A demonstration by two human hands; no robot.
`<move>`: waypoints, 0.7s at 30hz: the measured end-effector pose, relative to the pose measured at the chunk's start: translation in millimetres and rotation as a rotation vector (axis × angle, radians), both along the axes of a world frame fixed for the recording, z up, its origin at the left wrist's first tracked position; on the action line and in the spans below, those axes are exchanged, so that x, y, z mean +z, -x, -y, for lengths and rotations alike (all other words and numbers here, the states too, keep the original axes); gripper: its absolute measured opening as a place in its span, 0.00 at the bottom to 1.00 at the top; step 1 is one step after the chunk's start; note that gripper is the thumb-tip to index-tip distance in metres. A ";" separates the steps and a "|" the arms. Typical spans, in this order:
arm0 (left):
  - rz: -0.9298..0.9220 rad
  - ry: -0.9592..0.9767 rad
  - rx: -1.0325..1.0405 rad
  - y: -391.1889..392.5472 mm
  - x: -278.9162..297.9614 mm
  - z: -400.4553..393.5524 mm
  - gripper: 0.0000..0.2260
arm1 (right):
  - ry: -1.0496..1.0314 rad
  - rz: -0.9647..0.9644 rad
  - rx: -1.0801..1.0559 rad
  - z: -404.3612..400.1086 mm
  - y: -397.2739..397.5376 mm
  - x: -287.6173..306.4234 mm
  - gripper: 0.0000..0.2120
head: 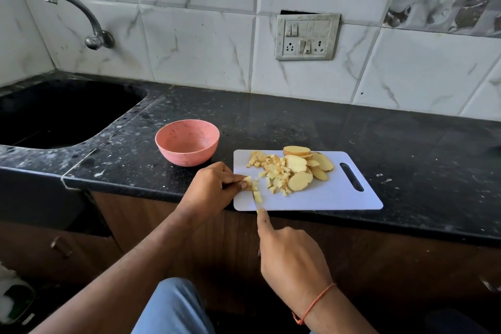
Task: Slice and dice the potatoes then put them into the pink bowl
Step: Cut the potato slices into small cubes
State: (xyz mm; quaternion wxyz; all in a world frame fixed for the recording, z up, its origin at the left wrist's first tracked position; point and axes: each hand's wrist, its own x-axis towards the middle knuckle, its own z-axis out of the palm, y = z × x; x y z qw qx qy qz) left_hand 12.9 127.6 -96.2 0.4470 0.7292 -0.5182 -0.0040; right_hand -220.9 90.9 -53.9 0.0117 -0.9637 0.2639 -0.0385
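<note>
A white cutting board (336,195) lies at the counter's front edge. On it sit several round potato slices (299,180) and a heap of small potato cubes (273,171). My left hand (214,187) pinches a potato piece (247,181) at the board's left edge. My right hand (290,255) grips a knife (255,201), forefinger laid along its spine, and the thin blade stands in the potato strips next to my left fingertips. The pink bowl (187,142) stands behind my left hand, left of the board, with nothing in it.
A black sink (62,114) is sunk into the dark speckled counter (298,122) at the left, under a wall tap (89,27). A switch and socket panel (307,36) sits on the tiled wall. Wooden cabinet fronts run below the counter.
</note>
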 end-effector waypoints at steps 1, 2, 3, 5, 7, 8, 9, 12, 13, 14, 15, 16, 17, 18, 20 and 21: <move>-0.002 -0.005 0.002 0.0 0.3 0.2 0.10 | -0.004 0.002 0.006 -0.1 3.8 -0.1 0.31; -0.002 -0.008 0.004 -0.2 0.7 0.3 0.10 | -0.001 0.008 0.006 1.9 7.3 -0.3 0.31; -0.004 -0.012 0.007 -0.4 1.2 0.5 0.10 | 0.009 0.015 0.001 5.3 10.5 -0.6 0.30; -0.003 -0.018 0.005 0.3 2.1 0.6 0.10 | 0.034 0.038 -0.018 14.6 17.7 -1.4 0.28; 0.017 -0.019 -0.008 0.9 1.2 0.5 0.11 | 0.037 0.083 -0.028 25.5 24.2 -2.1 0.26; 0.032 -0.020 -0.015 1.0 0.1 0.5 0.11 | 0.014 0.122 -0.035 30.9 26.4 -2.5 0.25; 0.047 -0.023 -0.018 1.2 -1.1 0.6 0.11 | -0.025 0.171 -0.044 36.1 28.2 -2.9 0.24; 0.065 -0.049 -0.022 -0.5 -2.0 0.4 0.12 | -0.168 0.320 -0.056 50.6 30.3 -6.6 0.22; 0.056 -0.059 -0.029 -1.7 -1.5 -0.1 0.13 | -0.199 0.352 -0.066 54.3 29.5 -7.6 0.22; 0.042 -0.067 -0.039 -2.4 0.2 -0.3 0.13 | -0.222 0.378 -0.080 57.8 29.0 -7.7 0.21; 0.021 -0.073 -0.045 -2.7 2.0 -0.7 0.13 | -0.241 0.400 -0.094 60.3 28.0 -6.9 0.20; -0.007 -0.077 -0.045 -3.7 3.7 -1.3 0.13 | -0.262 0.414 -0.107 61.8 26.1 -5.7 0.19; -0.042 -0.078 -0.039 -4.4 5.0 -1.7 0.14 | -0.281 0.416 -0.122 61.8 24.1 -3.9 0.18; -0.083 -0.072 -0.028 -4.6 5.9 -2.1 0.14 | -0.296 0.403 -0.139 60.8 22.2 -2.5 0.16; -0.173 -0.057 -0.001 -3.0 6.6 -2.7 0.12 | -0.314 0.373 -0.166 58.3 19.3 -1.7 0.13; -0.208 -0.053 0.007 -1.8 6.9 -2.8 0.11 | -0.321 0.367 -0.176 57.1 17.8 -2.0 0.12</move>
